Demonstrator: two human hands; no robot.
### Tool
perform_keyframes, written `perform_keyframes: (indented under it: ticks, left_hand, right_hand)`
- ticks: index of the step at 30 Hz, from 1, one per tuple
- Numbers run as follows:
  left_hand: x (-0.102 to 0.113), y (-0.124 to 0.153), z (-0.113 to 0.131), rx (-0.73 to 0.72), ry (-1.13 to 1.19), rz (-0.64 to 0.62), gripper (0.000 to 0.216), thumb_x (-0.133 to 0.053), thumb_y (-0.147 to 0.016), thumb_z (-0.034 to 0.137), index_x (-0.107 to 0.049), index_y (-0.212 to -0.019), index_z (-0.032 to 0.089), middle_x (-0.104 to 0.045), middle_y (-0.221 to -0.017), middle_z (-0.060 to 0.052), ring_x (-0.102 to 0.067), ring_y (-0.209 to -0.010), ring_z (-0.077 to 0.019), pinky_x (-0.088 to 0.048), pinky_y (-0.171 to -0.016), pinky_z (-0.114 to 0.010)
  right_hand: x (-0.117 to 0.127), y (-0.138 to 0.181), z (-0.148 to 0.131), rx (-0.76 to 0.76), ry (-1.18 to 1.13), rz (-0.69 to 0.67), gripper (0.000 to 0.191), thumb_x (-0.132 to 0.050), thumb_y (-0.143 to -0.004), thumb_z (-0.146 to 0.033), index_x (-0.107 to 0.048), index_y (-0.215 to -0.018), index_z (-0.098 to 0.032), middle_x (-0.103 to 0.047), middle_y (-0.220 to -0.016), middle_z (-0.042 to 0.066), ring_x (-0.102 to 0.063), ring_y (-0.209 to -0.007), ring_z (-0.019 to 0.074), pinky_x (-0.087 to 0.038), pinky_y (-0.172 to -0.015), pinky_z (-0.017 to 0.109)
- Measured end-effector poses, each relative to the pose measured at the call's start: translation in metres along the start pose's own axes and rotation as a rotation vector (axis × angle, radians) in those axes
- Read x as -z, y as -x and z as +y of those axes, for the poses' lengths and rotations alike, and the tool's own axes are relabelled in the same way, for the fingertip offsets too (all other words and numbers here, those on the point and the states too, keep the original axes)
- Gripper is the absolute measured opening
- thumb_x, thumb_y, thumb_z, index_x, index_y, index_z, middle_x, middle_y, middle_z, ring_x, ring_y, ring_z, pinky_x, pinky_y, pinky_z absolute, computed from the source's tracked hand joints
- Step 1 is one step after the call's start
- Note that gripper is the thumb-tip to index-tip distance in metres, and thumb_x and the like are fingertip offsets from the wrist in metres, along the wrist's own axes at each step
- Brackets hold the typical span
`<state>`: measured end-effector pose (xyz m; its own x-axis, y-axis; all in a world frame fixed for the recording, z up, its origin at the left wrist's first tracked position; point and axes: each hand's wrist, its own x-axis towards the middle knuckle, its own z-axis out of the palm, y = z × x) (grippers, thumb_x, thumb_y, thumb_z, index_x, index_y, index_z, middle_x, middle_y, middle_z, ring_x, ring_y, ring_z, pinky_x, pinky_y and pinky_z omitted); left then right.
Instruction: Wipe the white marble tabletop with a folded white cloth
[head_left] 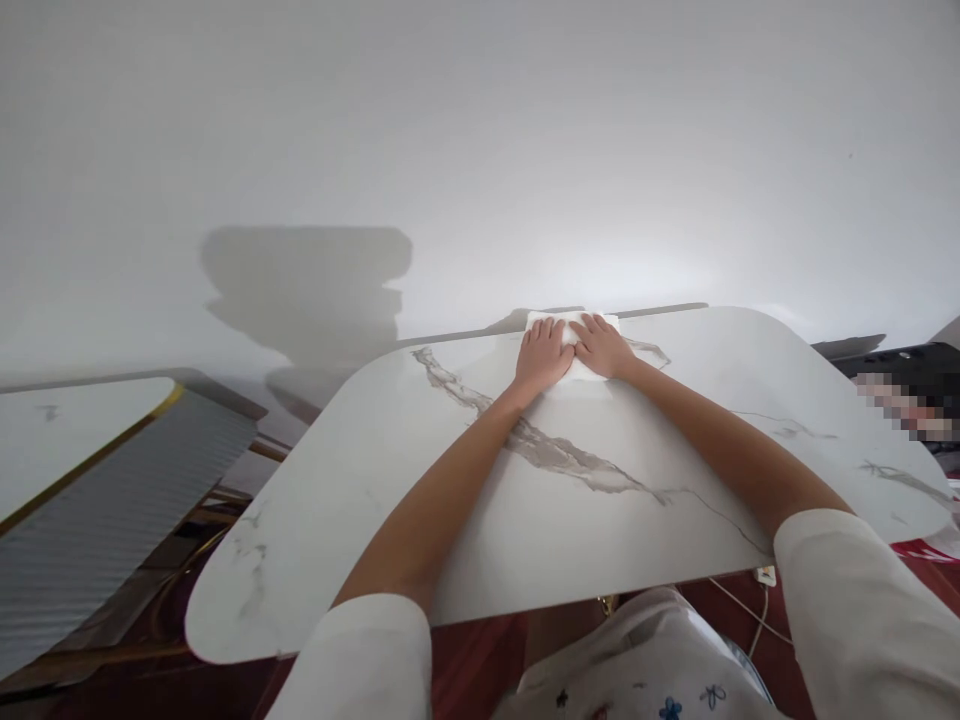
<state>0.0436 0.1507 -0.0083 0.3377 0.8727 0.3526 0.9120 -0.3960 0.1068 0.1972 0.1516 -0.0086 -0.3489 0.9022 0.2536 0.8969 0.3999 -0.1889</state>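
Note:
A white cloth or paper towel (594,372) lies flat at the far edge of the marble-patterned table (315,500); which of the two it is I cannot tell. My left hand (543,352) rests palm down on its left part, fingers stretched forward. On its right part lies my right hand (602,346), also flat, with its fingers a little spread and angled to the left. The thumbs nearly meet over the middle. Both arms reach out straight across the tabletop, and the palms hide much of the white piece.
A pale wall (480,150) stands behind the table's far edge. At left is a second white-topped piece of furniture (75,430) with gold trim and a ribbed grey side. Something black (919,362) sits past the right end. A white cable (761,610) hangs below the near edge.

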Motion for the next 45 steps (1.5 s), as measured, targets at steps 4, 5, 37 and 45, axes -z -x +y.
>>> perform_keyframes:
  ticks: [4,5,37,45]
  left_hand:
    - [0.006,0.019,0.004,-0.015,0.009,0.000,0.051,-0.037,-0.093,0.027,-0.044,-0.143,0.016,-0.045,-0.151,-0.012,-0.033,-0.143,-0.0300,-0.027,-0.117,-0.044]
    - [0.007,0.025,0.006,-0.014,0.009,-0.001,0.051,-0.037,-0.093,0.027,-0.043,-0.143,0.016,-0.045,-0.151,-0.012,-0.033,-0.144,-0.0304,-0.028,-0.117,-0.045]
    - [0.085,0.213,0.077,-0.154,-0.079,-0.061,0.061,-0.046,-0.092,0.046,-0.048,-0.140,0.009,-0.048,-0.148,-0.022,-0.039,-0.141,-0.0377,-0.034,-0.113,-0.055]
    - [0.073,0.209,0.109,-0.220,-0.020,-0.087,0.063,-0.040,-0.096,0.041,-0.036,-0.150,0.009,-0.042,-0.152,-0.024,-0.036,-0.143,-0.0386,-0.027,-0.114,-0.063]
  right_hand:
    - [0.003,0.020,-0.011,-0.007,-0.004,0.002,0.054,-0.034,-0.099,-0.030,-0.039,-0.151,-0.012,-0.033,-0.159,0.018,-0.026,-0.148,0.0350,-0.028,-0.115,0.049]
    - [0.004,0.025,-0.014,-0.004,-0.001,0.004,0.054,-0.034,-0.099,-0.030,-0.039,-0.150,-0.012,-0.034,-0.159,0.018,-0.026,-0.148,0.0350,-0.029,-0.115,0.050]
    - [0.041,0.235,-0.095,0.127,-0.019,0.014,0.057,-0.040,-0.097,-0.030,-0.039,-0.152,-0.016,-0.033,-0.160,0.016,-0.026,-0.149,0.0339,-0.034,-0.116,0.054]
    - [0.050,0.249,-0.063,0.072,-0.064,-0.078,0.061,-0.039,-0.096,-0.030,-0.033,-0.156,-0.018,-0.025,-0.164,0.013,-0.020,-0.151,0.0299,-0.030,-0.118,0.052]
